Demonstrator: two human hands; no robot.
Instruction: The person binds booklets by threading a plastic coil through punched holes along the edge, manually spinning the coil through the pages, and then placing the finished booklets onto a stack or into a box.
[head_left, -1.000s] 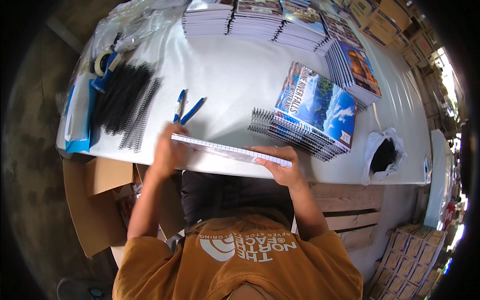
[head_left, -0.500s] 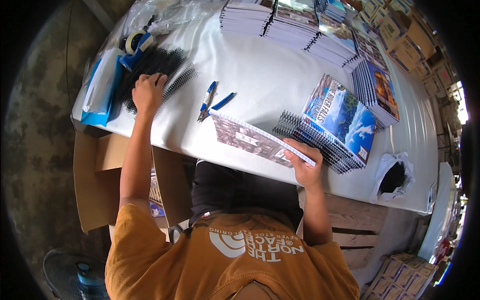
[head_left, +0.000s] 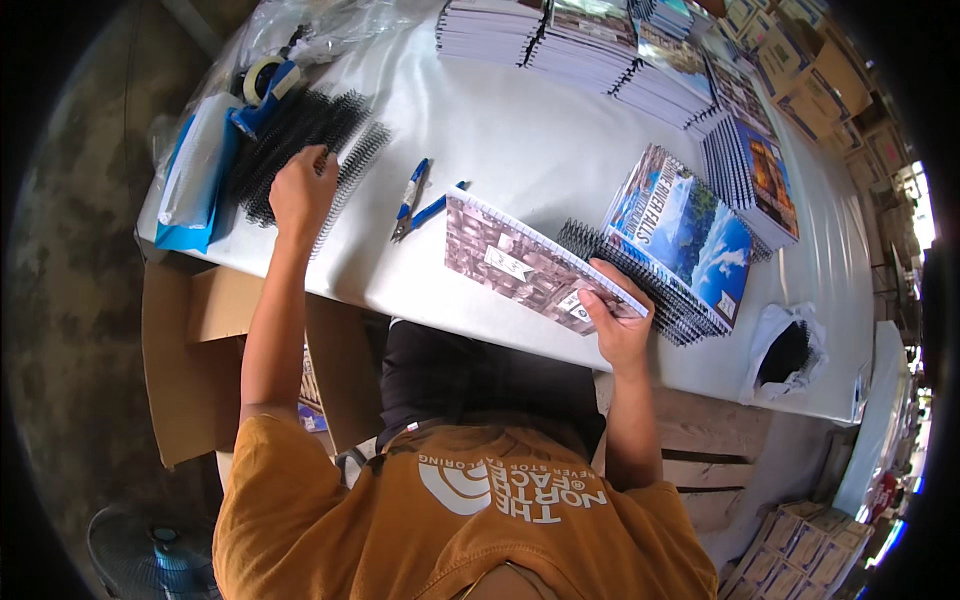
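Head view: the white counter point(head_left: 520, 130) fills the upper half of the frame, with the person's orange-shirted back along the lower edge.

Since half a second ago the unbound booklet point(head_left: 535, 265) has swung from lying low along the near counter edge to being propped higher and more face-up. The left arm stays stretched to the upper left, but its hand has closed in on the comb pile. That reads as the pages being held ready while a binding comb is fetched.

Rows of bound booklets point(head_left: 600, 45) run along the top of the frame. A stack of spiral-bound booklets point(head_left: 690, 235) with a sky-and-waterfall cover sits right of centre, just behind the held one. The pile of black binding combs point(head_left: 290, 135) lies at upper left, beside a blue-and-white bag point(head_left: 190, 180).

The unbound booklet sits at centre. Its long axis runs from upper left to lower right, its punched edge faces up and away from the person, and its brown patterned cover shows.

The right hand point(head_left: 615, 320) pinches the booklet's lower right corner, thumb on top. The left hand point(head_left: 300, 190) rests curled on the combs; whether it grips one I cannot tell. Two blue pens point(head_left: 420, 195) lie between the hands.
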